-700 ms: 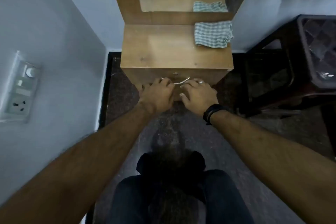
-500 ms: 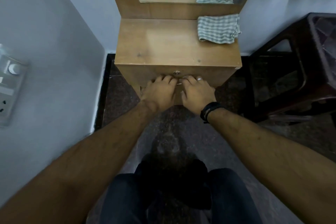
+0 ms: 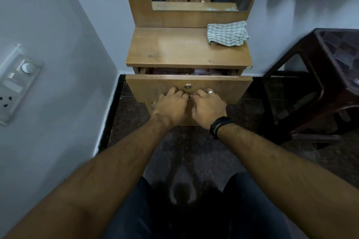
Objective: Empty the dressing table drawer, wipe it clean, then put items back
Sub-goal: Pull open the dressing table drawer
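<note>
Below the counter edge, the drawer stands slightly out, a narrow gap showing pinkish contents at its back; both hands sit side by side on its front, just under the lock. Left hand and right hand curl their fingers round the handle, mostly hidden. The drawer's travel runs straight toward the person, its long axis crosswise; either hand is equally near. A checked cloth lies at the counter's far right corner
</note>
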